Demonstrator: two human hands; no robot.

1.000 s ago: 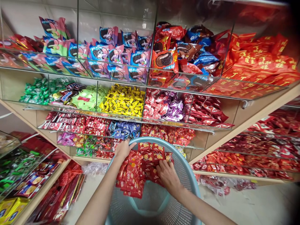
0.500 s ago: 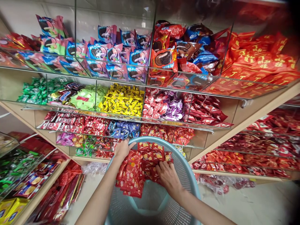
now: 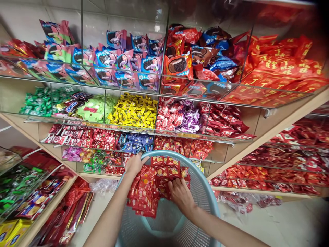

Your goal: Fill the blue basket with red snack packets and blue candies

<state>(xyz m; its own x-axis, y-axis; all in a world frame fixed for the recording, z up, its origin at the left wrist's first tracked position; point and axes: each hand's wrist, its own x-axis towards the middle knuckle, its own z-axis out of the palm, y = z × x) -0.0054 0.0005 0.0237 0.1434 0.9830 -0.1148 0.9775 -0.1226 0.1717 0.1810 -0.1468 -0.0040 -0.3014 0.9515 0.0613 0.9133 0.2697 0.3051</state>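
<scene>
A pale blue plastic basket (image 3: 207, 187) with perforated walls stands tilted in front of me. My left hand (image 3: 134, 164) is closed over its far rim, with the thumb along the top. Inside, red candy packets (image 3: 143, 189) with orange fruit prints hang in joined strips against the far side. My right hand (image 3: 182, 195) reaches into the basket, its fingers curled against the packets on the right; the fingertips are partly hidden. Below the packets, part of the basket's bottom shows.
Ahead rise glass-fronted shelves with yellow-wrapped candies (image 3: 135, 110), blue-and-pink cookie packs (image 3: 106, 58) and red packets (image 3: 285, 63). Another candy rack (image 3: 20, 187) stands at left. Plastic bags (image 3: 239, 202) lie on the floor at right.
My right hand has shifted slightly left and down across the red candy packets. My left hand has stayed on the rim, and the basket looks unmoved.
</scene>
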